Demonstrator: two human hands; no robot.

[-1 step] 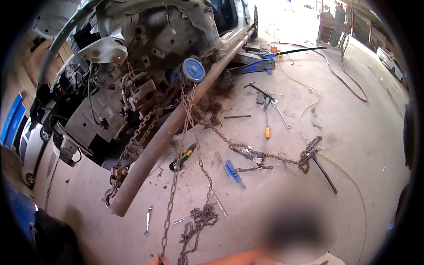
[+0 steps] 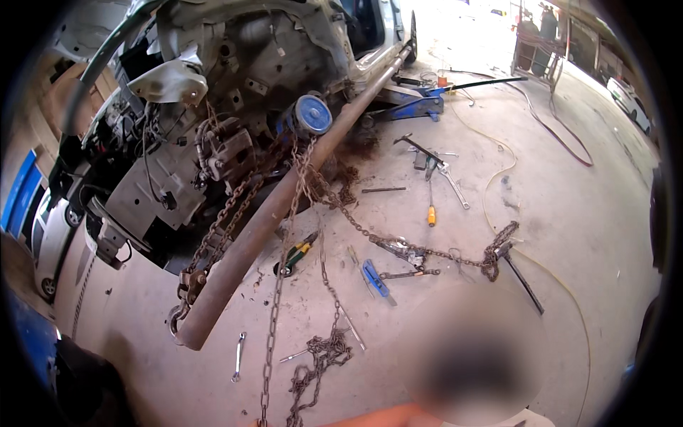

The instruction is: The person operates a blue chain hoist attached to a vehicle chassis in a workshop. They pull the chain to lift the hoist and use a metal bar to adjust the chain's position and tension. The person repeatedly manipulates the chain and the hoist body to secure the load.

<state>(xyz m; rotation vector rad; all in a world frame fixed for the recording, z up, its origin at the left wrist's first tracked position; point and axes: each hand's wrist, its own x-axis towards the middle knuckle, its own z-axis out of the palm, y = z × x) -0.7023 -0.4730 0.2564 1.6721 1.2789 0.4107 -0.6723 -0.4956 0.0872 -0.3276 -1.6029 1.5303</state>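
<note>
Neither of my hands shows clearly. A taut chain (image 2: pixel 274 313) runs from the long rusty steel pipe (image 2: pixel 263 228) down to the bottom edge. There it meets an orange sliver of an arm or sleeve (image 2: pixel 370 418); I cannot tell whose it is. The pipe leans out from under the stripped front of a damaged car (image 2: pixel 213 92), beside a blue round part (image 2: pixel 311 114). A second chain (image 2: pixel 398 245) crosses the floor to a lever puller (image 2: pixel 498 256). More chain lies heaped (image 2: pixel 320 356) near the bottom.
Tools lie scattered on the concrete floor: a blue-handled tool (image 2: pixel 375 279), green-and-yellow pliers (image 2: pixel 299 252), a wrench (image 2: pixel 238 356), a yellow screwdriver (image 2: pixel 431 213). A blue floor jack (image 2: pixel 416 107) sits by the car. A blurred patch (image 2: pixel 473 356) covers the lower middle. Hoses trail at the right.
</note>
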